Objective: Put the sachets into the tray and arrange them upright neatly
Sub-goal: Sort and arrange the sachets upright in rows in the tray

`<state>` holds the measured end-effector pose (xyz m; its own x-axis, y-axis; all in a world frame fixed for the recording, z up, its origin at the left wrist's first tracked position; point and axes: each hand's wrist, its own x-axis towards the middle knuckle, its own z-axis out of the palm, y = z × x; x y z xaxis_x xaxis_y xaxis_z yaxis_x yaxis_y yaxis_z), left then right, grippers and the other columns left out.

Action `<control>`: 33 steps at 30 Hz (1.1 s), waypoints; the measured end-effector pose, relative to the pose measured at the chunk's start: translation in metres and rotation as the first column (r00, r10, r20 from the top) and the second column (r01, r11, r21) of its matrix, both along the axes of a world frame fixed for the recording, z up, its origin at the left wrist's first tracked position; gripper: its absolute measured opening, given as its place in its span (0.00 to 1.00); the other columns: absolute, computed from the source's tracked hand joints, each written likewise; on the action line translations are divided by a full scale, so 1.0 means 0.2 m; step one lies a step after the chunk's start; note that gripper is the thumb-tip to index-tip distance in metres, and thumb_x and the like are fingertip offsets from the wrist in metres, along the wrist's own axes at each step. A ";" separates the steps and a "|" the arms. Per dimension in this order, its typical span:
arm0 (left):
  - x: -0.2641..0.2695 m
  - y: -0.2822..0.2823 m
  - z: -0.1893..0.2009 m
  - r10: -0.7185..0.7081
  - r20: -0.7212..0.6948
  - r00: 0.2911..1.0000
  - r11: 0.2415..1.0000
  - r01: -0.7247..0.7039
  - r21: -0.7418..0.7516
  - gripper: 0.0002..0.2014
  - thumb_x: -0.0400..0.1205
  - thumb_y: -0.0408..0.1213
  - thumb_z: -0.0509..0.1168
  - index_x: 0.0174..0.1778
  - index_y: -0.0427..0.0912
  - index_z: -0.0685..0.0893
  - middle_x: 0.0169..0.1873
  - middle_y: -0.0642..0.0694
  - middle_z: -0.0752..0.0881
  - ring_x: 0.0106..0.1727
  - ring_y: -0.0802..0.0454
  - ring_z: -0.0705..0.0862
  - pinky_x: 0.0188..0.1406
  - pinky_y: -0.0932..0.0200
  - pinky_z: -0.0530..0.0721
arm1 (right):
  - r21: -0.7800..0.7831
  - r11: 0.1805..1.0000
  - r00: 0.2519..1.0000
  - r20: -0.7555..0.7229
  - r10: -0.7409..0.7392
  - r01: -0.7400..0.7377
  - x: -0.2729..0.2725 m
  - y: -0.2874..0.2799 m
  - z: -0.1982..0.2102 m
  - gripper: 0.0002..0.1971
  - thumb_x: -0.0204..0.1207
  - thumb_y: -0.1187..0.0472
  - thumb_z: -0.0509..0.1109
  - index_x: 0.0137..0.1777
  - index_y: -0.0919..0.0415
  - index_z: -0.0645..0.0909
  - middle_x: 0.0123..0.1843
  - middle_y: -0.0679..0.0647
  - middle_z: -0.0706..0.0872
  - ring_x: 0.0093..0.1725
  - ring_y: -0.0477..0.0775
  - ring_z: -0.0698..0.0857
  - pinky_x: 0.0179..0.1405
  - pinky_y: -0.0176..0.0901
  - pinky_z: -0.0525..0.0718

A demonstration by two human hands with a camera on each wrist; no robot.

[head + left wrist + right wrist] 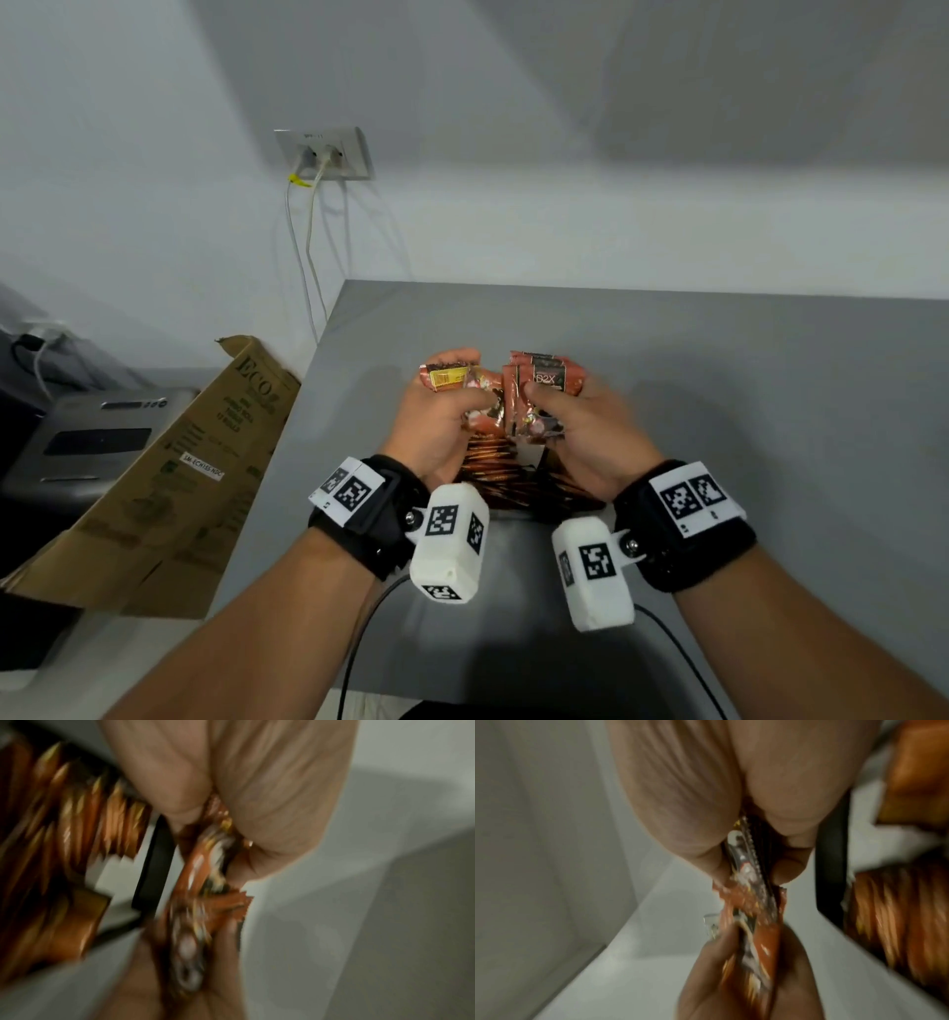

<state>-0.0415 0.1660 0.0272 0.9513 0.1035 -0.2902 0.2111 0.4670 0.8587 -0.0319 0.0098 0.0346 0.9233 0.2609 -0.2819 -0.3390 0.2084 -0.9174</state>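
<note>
Both hands hold bundles of orange-red sachets above the grey table (719, 370). My left hand (447, 411) grips a few sachets (457, 377), one with a yellow panel. My right hand (575, 426) grips another bundle of sachets (547, 377), thumb pressed on their front. Below and between the hands sits the black tray (565, 506), filled with a row of upright orange sachets (485, 462). In the left wrist view the held sachets (205, 862) stick out past the tray's black rim (154, 866) and the rows of packed sachets (77, 821). The right wrist view shows pinched sachets (752, 882) beside the tray (831, 845); both are blurred.
A brown cardboard box (169, 483) leans at the table's left edge, with a grey machine (87, 442) behind it. A wall socket (323, 154) with white cables hangs above the table's far left corner. Black cables trail off the near edge.
</note>
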 end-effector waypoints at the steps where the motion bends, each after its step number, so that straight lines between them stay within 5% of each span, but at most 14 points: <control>1: 0.00 0.02 0.01 -0.065 0.003 0.998 0.996 0.064 0.064 0.20 0.75 0.11 0.63 0.55 0.38 0.82 0.38 0.36 0.87 0.37 0.42 0.87 0.37 0.52 0.87 | -0.055 0.998 0.999 0.036 0.034 -0.032 0.02 -0.02 0.02 0.09 0.83 0.69 0.67 0.59 0.61 0.86 0.53 0.60 0.93 0.52 0.61 0.92 0.52 0.54 0.89; 5: -0.01 0.04 0.03 -0.204 -0.010 0.979 0.933 0.197 0.302 0.17 0.74 0.13 0.67 0.48 0.40 0.85 0.42 0.38 0.89 0.40 0.44 0.88 0.40 0.52 0.88 | -0.123 0.992 0.993 0.111 0.041 -0.028 0.10 -0.08 0.10 0.10 0.84 0.66 0.67 0.61 0.56 0.86 0.54 0.56 0.93 0.55 0.57 0.91 0.60 0.57 0.87; 8: 0.00 0.05 0.02 -0.040 0.005 0.999 0.975 0.038 0.219 0.18 0.75 0.13 0.66 0.52 0.40 0.82 0.44 0.38 0.90 0.41 0.45 0.90 0.34 0.55 0.88 | 0.051 0.985 0.986 -0.024 -0.162 0.163 0.12 -0.12 0.08 0.09 0.84 0.65 0.67 0.60 0.62 0.86 0.50 0.57 0.93 0.51 0.58 0.88 0.60 0.55 0.83; 10: 0.00 0.04 0.00 0.006 0.025 1.000 0.983 -0.011 0.185 0.18 0.76 0.14 0.67 0.54 0.40 0.82 0.46 0.38 0.90 0.44 0.44 0.91 0.37 0.54 0.88 | 0.094 0.988 0.988 -0.109 -0.109 0.120 0.08 -0.10 0.05 0.12 0.84 0.63 0.66 0.64 0.64 0.84 0.52 0.59 0.92 0.51 0.58 0.87 0.57 0.53 0.81; 14: -0.03 -0.05 -0.01 -0.048 0.021 0.999 0.994 0.046 0.095 0.15 0.78 0.17 0.65 0.56 0.38 0.83 0.47 0.35 0.90 0.46 0.41 0.89 0.47 0.45 0.88 | 0.109 0.991 0.994 -0.090 -0.069 0.079 0.02 -0.01 0.01 0.14 0.85 0.65 0.66 0.67 0.68 0.83 0.57 0.64 0.91 0.50 0.58 0.91 0.45 0.48 0.89; 18: -0.02 0.01 -0.02 -0.088 -0.091 0.992 0.987 0.075 -0.140 0.17 0.84 0.23 0.54 0.65 0.34 0.81 0.52 0.31 0.87 0.51 0.37 0.89 0.52 0.40 0.89 | 0.115 0.985 0.990 -0.063 -0.125 0.132 0.06 -0.08 0.03 0.09 0.84 0.67 0.65 0.59 0.66 0.86 0.46 0.59 0.93 0.41 0.54 0.91 0.35 0.42 0.88; 23: -0.03 0.02 -0.01 -0.111 -0.062 0.992 0.994 0.110 -0.011 0.18 0.83 0.20 0.63 0.68 0.35 0.78 0.52 0.33 0.88 0.50 0.39 0.90 0.45 0.42 0.91 | 0.122 0.991 0.992 -0.120 -0.034 0.049 0.03 -0.10 0.01 0.12 0.82 0.66 0.68 0.61 0.68 0.87 0.58 0.68 0.90 0.55 0.66 0.89 0.68 0.64 0.80; 28: -0.04 -0.02 -0.04 -0.108 -0.028 0.994 0.971 0.112 0.213 0.17 0.78 0.19 0.70 0.62 0.34 0.79 0.50 0.32 0.89 0.46 0.35 0.88 0.50 0.37 0.88 | 0.116 0.993 0.992 -0.128 0.012 0.003 0.00 -0.02 -0.02 0.13 0.82 0.66 0.68 0.64 0.68 0.85 0.60 0.68 0.90 0.56 0.66 0.89 0.59 0.60 0.86; 31: -0.05 -0.01 -0.03 -0.126 -0.075 0.989 0.966 0.139 0.217 0.11 0.81 0.28 0.70 0.57 0.41 0.80 0.45 0.38 0.87 0.38 0.46 0.85 0.36 0.52 0.84 | 0.119 0.991 0.997 -0.058 -0.055 0.061 0.01 -0.02 0.00 0.13 0.82 0.69 0.68 0.65 0.66 0.83 0.57 0.65 0.91 0.54 0.62 0.91 0.54 0.55 0.88; 33: -0.05 0.03 -0.03 -0.180 -0.181 0.967 0.981 0.190 0.043 0.13 0.82 0.44 0.69 0.57 0.40 0.81 0.43 0.40 0.85 0.36 0.50 0.83 0.33 0.56 0.81 | 0.016 0.997 0.993 0.095 -0.074 0.073 0.03 -0.04 0.03 0.12 0.82 0.67 0.69 0.65 0.62 0.82 0.56 0.58 0.92 0.55 0.59 0.91 0.57 0.54 0.88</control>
<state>-0.0514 0.1724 0.0217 0.8905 -0.0477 -0.4525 0.4385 0.3550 0.8256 -0.0267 0.0015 0.0407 0.9625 0.1946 -0.1888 -0.2336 0.2411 -0.9420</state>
